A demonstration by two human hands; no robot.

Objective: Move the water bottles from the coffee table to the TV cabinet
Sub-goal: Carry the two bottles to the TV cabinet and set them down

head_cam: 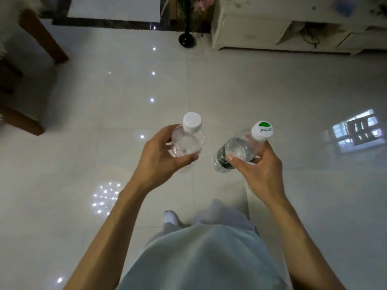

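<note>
Two hands at the middle of the frame, two water bottles, one apiece. Left hand, just left of centre, curled round the clear bottle: thumb across the near side, fingers wrapped round the far side. Bottle nearly upright, rising out of the grip, topped by one plain white cap. Right hand, just right of centre, clamped on the green-labelled bottle: thumb pressed on the shoulder, fingers under and behind. Tilted, this one, with base toward the centre of the frame and neck toward the upper right, closed by one green-marked cap with lettering on it. Side by side, near each other but not touching, both held in the air above the pale glossy tiled floor.

Further out: two bare forearms running down to the lower edge, and between them light clothing and one white shoe. At the upper right of the frame, well apart from both bottles, one cream TV cabinet with an open compartment and tangled cables inside. Just left of it, at top centre, one black vase standing on the floor, pink flowers above. At the upper left, brown wooden furniture legs. Near the right edge, one bright window reflection on the tiles. Scattered points of light toward the left.
</note>
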